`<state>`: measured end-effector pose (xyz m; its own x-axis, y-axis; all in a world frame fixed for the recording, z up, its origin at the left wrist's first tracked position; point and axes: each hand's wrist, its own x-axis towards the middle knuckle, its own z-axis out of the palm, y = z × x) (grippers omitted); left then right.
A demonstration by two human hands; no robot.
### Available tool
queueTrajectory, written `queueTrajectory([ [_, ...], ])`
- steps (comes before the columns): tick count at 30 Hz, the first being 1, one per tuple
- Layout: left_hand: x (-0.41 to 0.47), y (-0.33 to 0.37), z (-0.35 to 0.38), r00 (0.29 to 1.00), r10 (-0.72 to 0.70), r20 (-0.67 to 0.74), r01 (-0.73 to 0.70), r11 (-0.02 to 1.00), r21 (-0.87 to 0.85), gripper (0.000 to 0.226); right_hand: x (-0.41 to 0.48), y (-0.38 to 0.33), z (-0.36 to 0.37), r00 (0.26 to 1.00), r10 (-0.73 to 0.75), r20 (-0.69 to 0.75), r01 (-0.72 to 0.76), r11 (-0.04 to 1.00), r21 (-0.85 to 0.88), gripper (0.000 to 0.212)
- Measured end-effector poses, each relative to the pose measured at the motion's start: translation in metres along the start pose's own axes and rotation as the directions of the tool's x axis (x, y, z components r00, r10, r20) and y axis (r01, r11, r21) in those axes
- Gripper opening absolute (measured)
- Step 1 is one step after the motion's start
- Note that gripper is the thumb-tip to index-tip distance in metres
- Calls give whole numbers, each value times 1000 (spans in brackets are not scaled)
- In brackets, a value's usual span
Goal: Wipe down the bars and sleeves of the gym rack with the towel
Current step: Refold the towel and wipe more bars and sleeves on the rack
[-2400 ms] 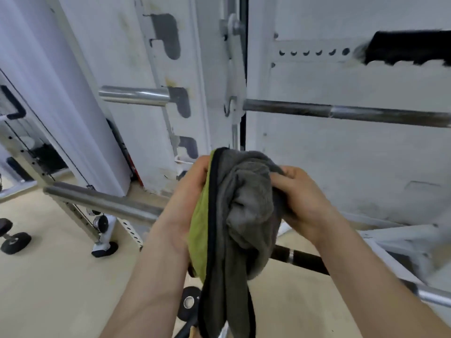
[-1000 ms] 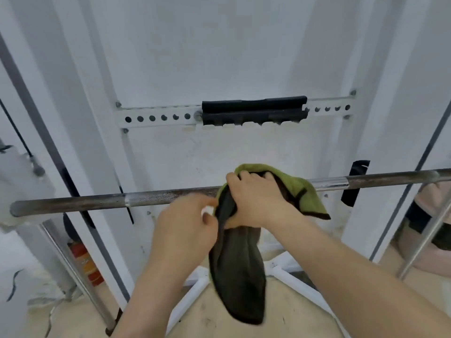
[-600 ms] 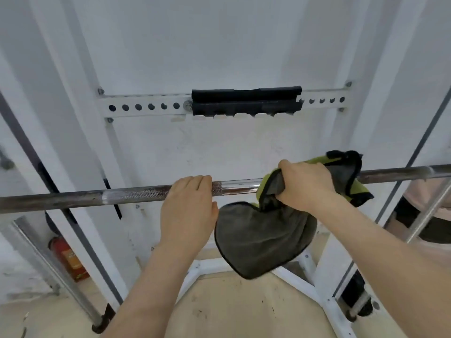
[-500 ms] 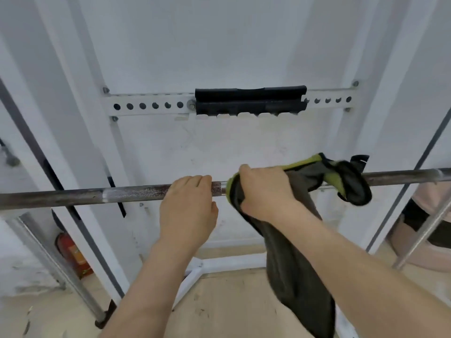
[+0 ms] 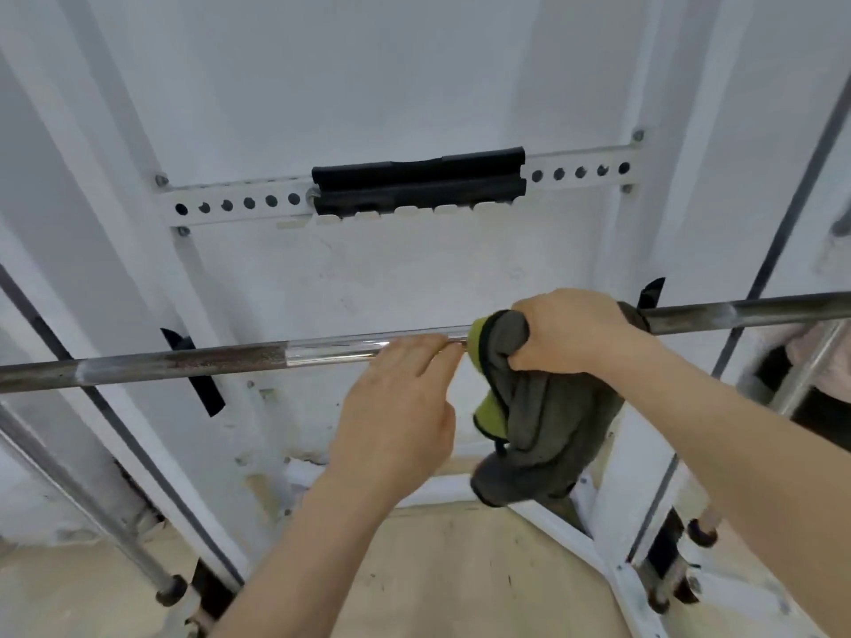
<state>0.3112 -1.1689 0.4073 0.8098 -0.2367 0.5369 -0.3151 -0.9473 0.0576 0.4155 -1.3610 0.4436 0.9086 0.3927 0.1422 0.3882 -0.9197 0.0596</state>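
- While right hand [image 5: 571, 331] clenches towel [image 5: 543, 421] around bar [image 5: 184, 361], towel tail hangs below.
- Left hand [image 5: 400, 407]: fingers loose, tips on bar, touching towel's left edge.
- Behind: white wall [image 5: 368, 76], holed strip [image 5: 235, 207], black pad [image 5: 419, 179].

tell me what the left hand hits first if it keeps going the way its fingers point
Most likely the barbell: the left hand has its fingertips at the shiny stretch beside the towel; depth is unclear.
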Motion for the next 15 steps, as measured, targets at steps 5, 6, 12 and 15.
queueTrajectory([
  [5, 10, 17, -1, 989, -141, -53, 133, 982, -132, 57, -1, -24, 4, 984, 45, -170, -62, 994, -95, 26],
  [6, 14, 19, -5, 984, -163, -77, 147, 971, -187, 56, 1, -42, 6, 977, -25, -211, 9, 997, -74, 27],
  [12, 41, 41, -18, 984, -153, 94, 179, 892, -414, 74, -23, -39, -12, 902, -406, -145, 429, 875, 225, 28],
  [15, 55, 51, 6, 976, -38, 216, 55, 996, -74, 79, -34, 47, -23, 949, -99, -299, 215, 898, 383, 23],
])
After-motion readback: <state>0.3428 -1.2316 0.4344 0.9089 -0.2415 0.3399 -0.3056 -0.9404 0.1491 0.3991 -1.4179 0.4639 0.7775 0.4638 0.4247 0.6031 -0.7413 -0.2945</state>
